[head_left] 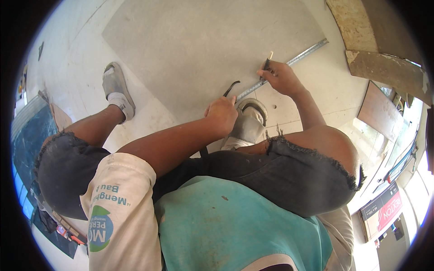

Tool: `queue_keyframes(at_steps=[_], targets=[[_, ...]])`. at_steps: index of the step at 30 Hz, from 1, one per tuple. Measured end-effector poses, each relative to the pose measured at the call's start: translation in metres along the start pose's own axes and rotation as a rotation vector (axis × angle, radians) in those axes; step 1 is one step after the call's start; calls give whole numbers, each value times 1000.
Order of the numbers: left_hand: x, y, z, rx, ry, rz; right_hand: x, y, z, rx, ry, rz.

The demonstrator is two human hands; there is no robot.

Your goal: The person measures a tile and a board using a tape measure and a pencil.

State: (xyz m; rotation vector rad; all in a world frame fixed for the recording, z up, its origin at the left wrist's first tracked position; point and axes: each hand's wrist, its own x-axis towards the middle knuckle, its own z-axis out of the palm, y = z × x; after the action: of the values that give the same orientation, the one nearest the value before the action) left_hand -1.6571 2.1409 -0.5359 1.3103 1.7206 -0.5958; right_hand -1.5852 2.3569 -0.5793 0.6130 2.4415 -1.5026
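We identify the panel (203,49) as faintly mottled grey. Along the panel's lower right edge, we record a silver ruler (307,53) and a black pen (266,64) with a cream end. Left of the panel, we note a grey slipper (114,83), a whitish sock (121,104) and a dark blue sheet (31,140). Below the panel, we list black shorts (294,167), a teal shirt front (239,212) and a cream sleeve (122,174) bearing a blue-and-green emblem (100,228). Right of the panel, we log a pink, black and beige carton (382,211).

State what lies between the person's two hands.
In the head view, a metal straightedge spans the stretch from the left hand to the right hand.
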Motion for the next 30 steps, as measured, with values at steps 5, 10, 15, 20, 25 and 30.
queue_keyframes(at_steps=[5, 10, 15, 20, 25, 30], targets=[[2, -2, 8, 13, 44, 10, -1, -1, 0, 17, 8, -16], [-2, -2, 3, -48, 78, -2, -2, -3, -3, 54, 78, 13], [-17, -7, -14, -94, 83, 117, -3, -19, -38, 206, 331, -6], [-39, -25, -77, -144, 158, 183, -4, -62, -101, 252, 622, -172], [-58, -98, -164, -10, 176, 198, -12, -121, -159, 192, 853, -274], [-76, -202, -198, 33, 303, 59, -21, -207, -187, 36, 934, -329]])
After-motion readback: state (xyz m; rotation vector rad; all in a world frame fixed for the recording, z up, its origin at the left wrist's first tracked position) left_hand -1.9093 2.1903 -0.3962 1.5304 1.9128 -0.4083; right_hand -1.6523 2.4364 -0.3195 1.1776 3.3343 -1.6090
